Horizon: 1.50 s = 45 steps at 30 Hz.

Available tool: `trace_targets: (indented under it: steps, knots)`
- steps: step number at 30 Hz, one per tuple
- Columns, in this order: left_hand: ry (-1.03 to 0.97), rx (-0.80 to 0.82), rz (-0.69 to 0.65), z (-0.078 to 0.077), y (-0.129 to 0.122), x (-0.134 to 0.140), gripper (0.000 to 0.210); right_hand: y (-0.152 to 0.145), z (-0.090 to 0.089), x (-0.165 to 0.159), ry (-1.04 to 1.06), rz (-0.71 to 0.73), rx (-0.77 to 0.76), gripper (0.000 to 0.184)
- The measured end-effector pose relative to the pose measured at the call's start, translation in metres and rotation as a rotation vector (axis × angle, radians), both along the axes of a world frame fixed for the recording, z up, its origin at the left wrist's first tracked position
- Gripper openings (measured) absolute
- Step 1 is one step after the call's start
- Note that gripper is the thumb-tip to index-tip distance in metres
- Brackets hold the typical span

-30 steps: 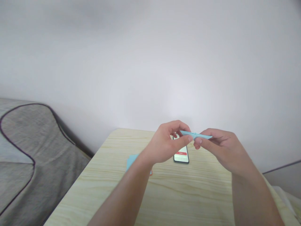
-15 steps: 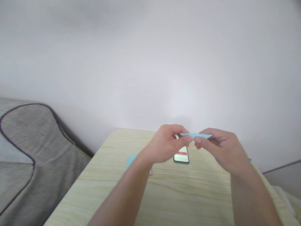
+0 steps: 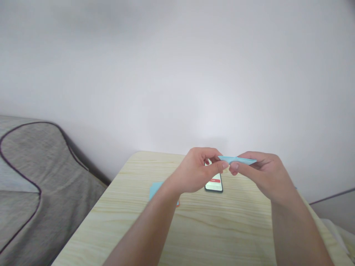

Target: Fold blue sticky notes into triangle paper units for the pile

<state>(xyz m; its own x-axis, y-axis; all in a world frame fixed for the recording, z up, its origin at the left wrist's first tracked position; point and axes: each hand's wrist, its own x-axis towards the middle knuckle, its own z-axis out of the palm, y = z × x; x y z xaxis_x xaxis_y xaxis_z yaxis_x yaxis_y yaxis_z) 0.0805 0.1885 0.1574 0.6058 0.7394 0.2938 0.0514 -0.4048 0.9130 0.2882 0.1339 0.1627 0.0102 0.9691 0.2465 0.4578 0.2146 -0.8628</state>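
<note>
And here both hands are up above the table point(image 3: 222, 229), with a folded piece of light-blue paper point(image 3: 237, 160) caught right between them: the left hand point(image 3: 198, 171) pinches it near one end, the right hand point(image 3: 262, 173) nearer the other, thumbs on the near side and their tips almost together at the middle. Fingers are drawn in, just a paper's thickness of gap, though what the far fingertips do behind it I can't tell. Just below the grip, there's a phone point(image 3: 213, 186) lying on the tabletop, screen lit with a red bar, its upper part hidden by the left hand. Back toward the left forearm, a flat blue sheet point(image 3: 155, 188) peeks out, an orange-red edge showing on the other side of that arm, which blocks the middle. Past the right wrist, a tiny blue scrap of something point(image 3: 296, 188), mostly covered. Beyond the grip rises a pale wall point(image 3: 177, 74); well off to the left hand's side, grey fabric with dark piping point(image 3: 55, 166). Nothing stands between the thumbs and the paper's near face.
</note>
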Motion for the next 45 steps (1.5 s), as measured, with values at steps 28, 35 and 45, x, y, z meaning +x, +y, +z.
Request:
trace_targets:
  steps: [28, 35, 45]
  knots:
    - [-0.054, -0.184, -0.083, -0.005, 0.01, -0.008, 0.025, -0.005, 0.005, 0.017, -0.044, 0.116, -0.092, 0.033]
    - [0.048, -0.003, -0.025, -0.002, 0.008, -0.008, 0.037, -0.005, 0.006, 0.021, -0.172, 0.052, -0.107, 0.039]
    - [0.143, 0.226, 0.075, -0.004, 0.007, 0.002, 0.033, -0.004, 0.009, 0.027, -0.01, 0.012, -0.158, 0.038]
